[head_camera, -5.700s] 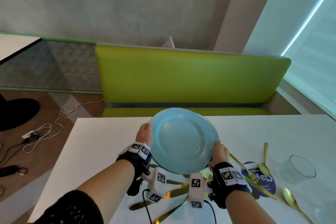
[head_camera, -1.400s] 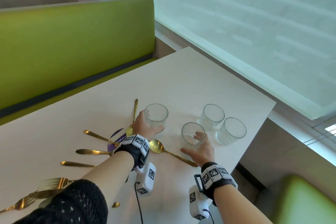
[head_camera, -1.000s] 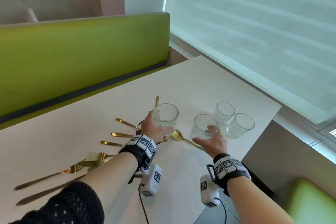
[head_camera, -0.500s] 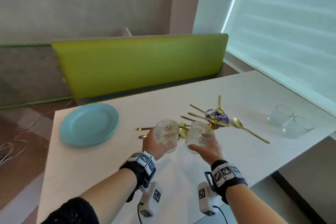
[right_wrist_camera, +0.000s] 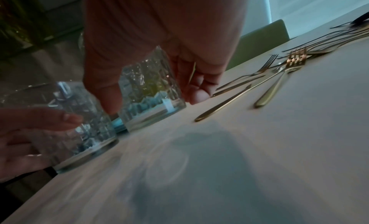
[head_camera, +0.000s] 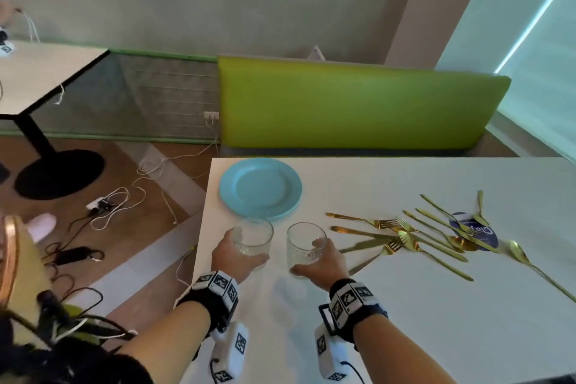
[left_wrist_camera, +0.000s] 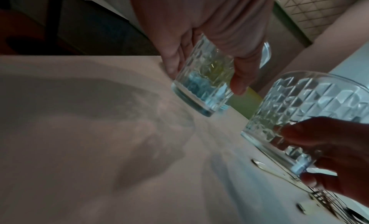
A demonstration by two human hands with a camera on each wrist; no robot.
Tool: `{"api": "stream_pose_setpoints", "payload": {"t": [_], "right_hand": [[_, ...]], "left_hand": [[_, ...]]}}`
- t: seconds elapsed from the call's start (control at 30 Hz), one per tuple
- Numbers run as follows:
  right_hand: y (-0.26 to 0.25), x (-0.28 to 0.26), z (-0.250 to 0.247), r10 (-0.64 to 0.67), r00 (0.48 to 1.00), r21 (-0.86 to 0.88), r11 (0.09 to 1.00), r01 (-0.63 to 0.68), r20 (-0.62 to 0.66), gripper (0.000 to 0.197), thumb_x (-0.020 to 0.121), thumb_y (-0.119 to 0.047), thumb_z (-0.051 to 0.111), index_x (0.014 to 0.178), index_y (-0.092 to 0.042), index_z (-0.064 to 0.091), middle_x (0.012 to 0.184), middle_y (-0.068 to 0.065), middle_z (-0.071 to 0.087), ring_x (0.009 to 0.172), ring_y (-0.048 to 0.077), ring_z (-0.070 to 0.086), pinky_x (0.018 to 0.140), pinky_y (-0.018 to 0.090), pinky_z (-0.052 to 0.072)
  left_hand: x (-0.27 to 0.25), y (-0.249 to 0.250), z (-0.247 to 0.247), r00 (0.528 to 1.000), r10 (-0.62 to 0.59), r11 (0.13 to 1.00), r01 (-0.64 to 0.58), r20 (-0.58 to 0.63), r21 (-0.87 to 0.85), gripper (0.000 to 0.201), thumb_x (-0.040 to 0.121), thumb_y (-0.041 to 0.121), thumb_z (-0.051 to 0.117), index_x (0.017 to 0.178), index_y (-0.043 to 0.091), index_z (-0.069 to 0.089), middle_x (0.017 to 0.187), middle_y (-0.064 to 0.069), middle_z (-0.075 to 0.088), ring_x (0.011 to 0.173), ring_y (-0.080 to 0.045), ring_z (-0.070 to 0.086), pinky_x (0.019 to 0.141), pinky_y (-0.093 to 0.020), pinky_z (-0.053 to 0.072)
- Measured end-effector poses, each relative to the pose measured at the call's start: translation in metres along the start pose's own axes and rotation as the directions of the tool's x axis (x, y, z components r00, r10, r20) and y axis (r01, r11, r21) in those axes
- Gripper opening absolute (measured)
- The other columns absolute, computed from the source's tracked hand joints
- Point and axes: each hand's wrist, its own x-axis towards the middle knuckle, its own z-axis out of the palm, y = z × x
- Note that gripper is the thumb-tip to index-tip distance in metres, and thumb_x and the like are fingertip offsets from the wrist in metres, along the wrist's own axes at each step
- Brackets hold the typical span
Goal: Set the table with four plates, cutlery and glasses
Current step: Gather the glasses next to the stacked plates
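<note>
My left hand [head_camera: 241, 254] grips a clear cut-pattern glass [head_camera: 253, 238] just in front of the blue plate [head_camera: 260, 188], which lies at the far left corner of the white table [head_camera: 405, 321]. Beside it, my right hand [head_camera: 318, 262] grips a second glass [head_camera: 305, 246]. Both glasses hang a little above the tabletop and cast shadows on it. In the left wrist view thumb and fingers wrap the tilted left glass [left_wrist_camera: 203, 79], with the right glass [left_wrist_camera: 311, 110] next to it. The right wrist view shows the right glass [right_wrist_camera: 151, 93] in the same grip. Gold forks, knives and spoons [head_camera: 420, 237] lie scattered to the right.
A round purple sticker [head_camera: 473, 231] lies under some of the cutlery. A green bench [head_camera: 358, 106] stands behind the table. The table's left edge [head_camera: 202, 227] is close to my left hand. Cables [head_camera: 118, 206] lie on the floor, and another table [head_camera: 37, 72] stands at far left.
Each hand took a glass at the table's right end, lifted it and carried it left to the blue plate. The plate held earlier now lies on the table.
</note>
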Motion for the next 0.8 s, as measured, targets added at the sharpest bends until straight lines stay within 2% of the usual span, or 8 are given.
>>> {"api": "stream_pose_setpoints", "payload": {"t": [0.27,0.43,0.63,0.8], "right_hand": [[-0.014,0.012,0.034,0.05,0.997,0.023,0.999,-0.049,-0.053,0.077,0.062,-0.03,0.083,0.126,-0.013,0.045,0.124,0.006,0.057,0.117,0.022,0.052,0.095,0.028,0.043],[-0.019,0.025,0.042,0.062,0.995,0.031,0.998,-0.06,-0.076,0.077,0.063,-0.03,0.083,0.128,-0.013,0.044,0.125,0.006,0.057,0.118,0.023,0.052,0.097,0.029,0.042],[-0.025,0.041,0.049,0.082,0.993,0.078,0.994,-0.075,-0.086,0.076,0.064,-0.028,0.083,0.127,-0.014,0.044,0.126,0.006,0.057,0.119,0.023,0.051,0.098,0.029,0.042],[-0.033,0.052,0.054,0.089,0.993,0.076,0.994,-0.083,-0.08,0.079,0.065,-0.027,0.083,0.131,-0.015,0.042,0.127,0.008,0.057,0.12,0.025,0.051,0.099,0.03,0.042]], "left_hand": [[0.016,-0.017,-0.007,1.0,-0.021,1.0,0.021,0.007,0.006,0.091,0.059,0.026,0.087,0.138,0.014,0.042,0.139,-0.005,0.052,0.125,-0.022,0.052,0.102,-0.027,0.04],[0.027,-0.017,-0.01,1.0,-0.003,1.0,0.003,0.012,-0.003,0.091,0.059,0.022,0.088,0.137,0.014,0.043,0.137,-0.006,0.054,0.125,-0.023,0.052,0.103,-0.028,0.04],[0.041,-0.017,-0.012,0.999,0.031,0.999,-0.032,0.019,0.011,0.09,0.055,0.022,0.089,0.134,0.021,0.045,0.128,-0.005,0.061,0.119,-0.024,0.056,0.098,-0.028,0.044],[0.05,-0.015,-0.011,0.999,0.033,0.999,-0.033,0.024,-0.008,0.089,0.059,0.021,0.088,0.135,0.019,0.043,0.129,-0.005,0.06,0.118,-0.024,0.056,0.097,-0.027,0.044]]}}
